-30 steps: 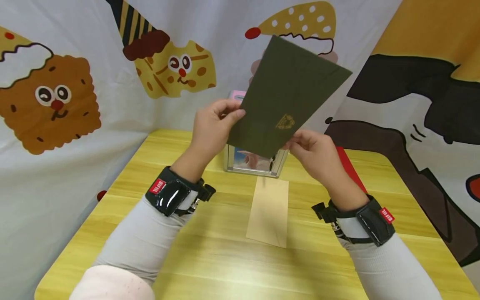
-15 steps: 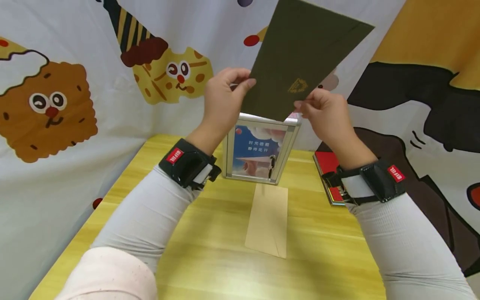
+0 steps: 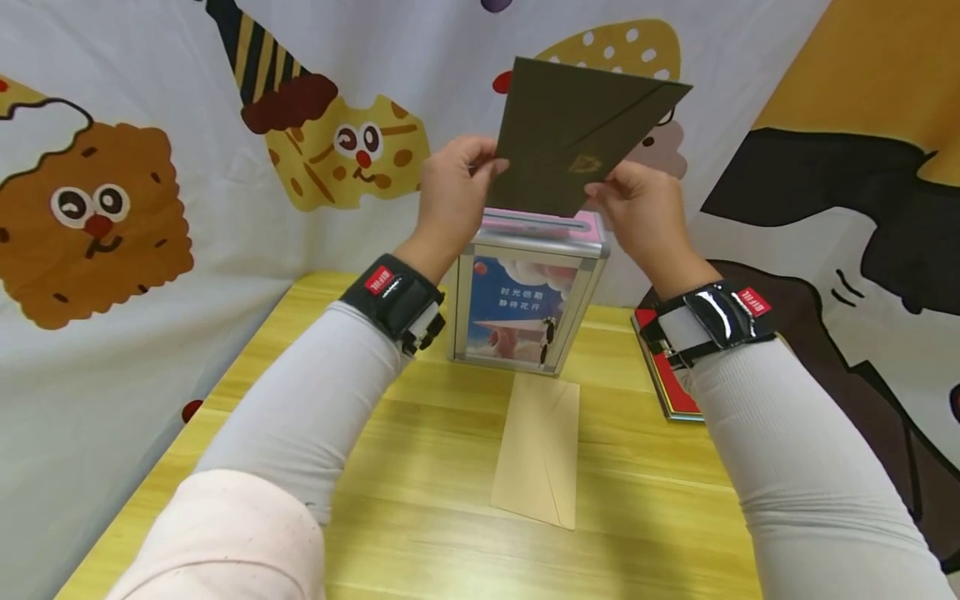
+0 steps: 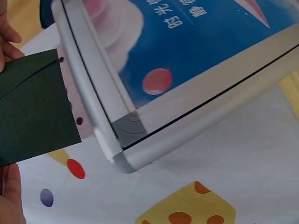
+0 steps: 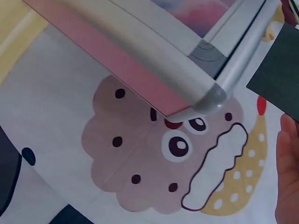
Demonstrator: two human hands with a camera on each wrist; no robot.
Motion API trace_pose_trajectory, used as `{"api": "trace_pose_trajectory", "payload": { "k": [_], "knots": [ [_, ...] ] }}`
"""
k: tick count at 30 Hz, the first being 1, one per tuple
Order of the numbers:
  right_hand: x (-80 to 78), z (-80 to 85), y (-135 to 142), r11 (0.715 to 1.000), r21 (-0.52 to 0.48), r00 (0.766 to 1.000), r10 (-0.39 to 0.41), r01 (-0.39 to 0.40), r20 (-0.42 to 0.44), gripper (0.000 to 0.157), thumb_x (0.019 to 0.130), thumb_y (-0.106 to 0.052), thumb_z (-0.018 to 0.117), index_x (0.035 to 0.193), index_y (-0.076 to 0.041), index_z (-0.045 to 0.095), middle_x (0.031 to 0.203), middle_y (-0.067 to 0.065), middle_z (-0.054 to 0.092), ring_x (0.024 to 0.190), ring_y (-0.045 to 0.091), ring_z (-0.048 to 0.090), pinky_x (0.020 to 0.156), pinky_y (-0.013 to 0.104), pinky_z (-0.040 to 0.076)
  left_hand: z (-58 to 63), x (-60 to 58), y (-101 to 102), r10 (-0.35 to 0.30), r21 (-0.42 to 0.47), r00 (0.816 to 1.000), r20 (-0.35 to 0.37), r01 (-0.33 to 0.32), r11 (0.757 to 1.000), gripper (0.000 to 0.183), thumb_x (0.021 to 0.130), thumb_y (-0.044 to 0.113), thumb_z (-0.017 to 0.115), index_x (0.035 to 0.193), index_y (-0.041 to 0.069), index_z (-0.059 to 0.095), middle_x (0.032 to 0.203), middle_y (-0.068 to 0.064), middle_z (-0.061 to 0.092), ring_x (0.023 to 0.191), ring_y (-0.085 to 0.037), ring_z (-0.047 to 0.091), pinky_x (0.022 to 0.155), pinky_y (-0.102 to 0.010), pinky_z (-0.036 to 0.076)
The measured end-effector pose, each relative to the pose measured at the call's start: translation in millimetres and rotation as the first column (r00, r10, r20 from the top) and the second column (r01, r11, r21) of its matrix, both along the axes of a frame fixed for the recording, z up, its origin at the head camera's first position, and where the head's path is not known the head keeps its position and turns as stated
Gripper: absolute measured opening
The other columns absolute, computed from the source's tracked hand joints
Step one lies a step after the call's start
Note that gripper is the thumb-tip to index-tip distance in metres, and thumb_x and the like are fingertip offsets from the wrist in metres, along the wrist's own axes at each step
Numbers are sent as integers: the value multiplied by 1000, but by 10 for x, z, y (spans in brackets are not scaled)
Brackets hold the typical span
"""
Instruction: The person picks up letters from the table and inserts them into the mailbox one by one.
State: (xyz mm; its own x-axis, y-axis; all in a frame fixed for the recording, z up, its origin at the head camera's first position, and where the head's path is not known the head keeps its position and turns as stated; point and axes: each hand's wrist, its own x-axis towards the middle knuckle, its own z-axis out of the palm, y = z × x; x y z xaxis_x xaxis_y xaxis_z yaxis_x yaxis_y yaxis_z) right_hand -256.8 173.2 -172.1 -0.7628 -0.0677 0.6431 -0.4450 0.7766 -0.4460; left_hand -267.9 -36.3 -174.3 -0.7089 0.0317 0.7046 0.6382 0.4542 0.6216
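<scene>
Both hands hold a dark green envelope [image 3: 573, 133] with a small gold emblem, tilted, just above a silver-framed box [image 3: 525, 304] with a slot [image 3: 536, 222] in its pink top. My left hand [image 3: 459, 185] pinches the envelope's left edge between thumb and fingers. At its lower right edge, my right hand [image 3: 641, 218] pinches it too. In the left wrist view the envelope [image 4: 39, 107] is apart from the box's rim. The right wrist view shows only a corner of the envelope [image 5: 280, 72] beside the box. A cream envelope [image 3: 538, 450] lies flat on the table before the box.
Red-covered books or folders [image 3: 671, 375] lie on the wooden table [image 3: 420, 500] at the right, partly behind the right wrist. A printed curtain [image 3: 247, 200] with cartoon food hangs behind the table.
The envelope first rose with both hands, uncovering the box's front. Then it came down and tipped over the box's top, and the slot is now visible. Both hands keep their hold.
</scene>
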Motion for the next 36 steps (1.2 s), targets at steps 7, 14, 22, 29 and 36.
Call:
{"api": "trace_pose_trajectory", "payload": {
  "k": [7, 14, 22, 29, 36],
  "knots": [
    [-128, -70, -2, 1000, 16, 996, -5, 3, 84, 18, 97, -8, 57, 93, 4, 71, 99, 18, 71, 93, 25, 66, 65, 15, 39, -96, -165, 18, 44, -95, 999, 33, -40, 995, 18, 96, 14, 58, 96, -2, 69, 100, -12, 68, 89, -19, 59, 80, -24, 46],
    [-260, -199, 16, 999, 53, 990, 5, -13, 137, 23, 96, -4, 57, 77, 6, 63, 93, 20, 71, 87, 28, 67, 53, 23, 29, -221, -292, 24, 67, -178, 995, 80, -52, 983, 17, 97, 14, 58, 95, -1, 68, 100, -12, 68, 95, -21, 60, 84, -29, 46],
    [-337, -349, 26, 993, 120, 992, -30, 15, 122, 26, 95, -9, 62, 71, 2, 65, 71, 14, 65, 63, 20, 49, 53, 25, 29, -370, -374, 20, 68, -190, 991, 113, -46, 981, 21, 96, 11, 59, 79, 1, 53, 85, -13, 60, 85, -24, 56, 75, -31, 43],
    [-318, -362, 29, 992, 122, 987, -35, 16, 159, 20, 95, -12, 61, 83, 1, 70, 78, 13, 67, 67, 20, 51, 57, 25, 33, -414, -415, 8, 57, -197, 986, 159, -25, 980, 14, 93, -9, 49, 88, 0, 58, 97, -14, 67, 98, -22, 66, 82, -27, 50],
    [-193, -261, 52, 999, 34, 986, -23, 17, 166, 18, 96, -14, 61, 101, 0, 71, 102, 15, 72, 76, 14, 59, 55, 19, 34, -408, -461, 15, 83, -254, 979, 184, -34, 967, 14, 94, -5, 51, 93, 1, 64, 102, -12, 70, 102, -22, 66, 83, -29, 51]
  ]
}}
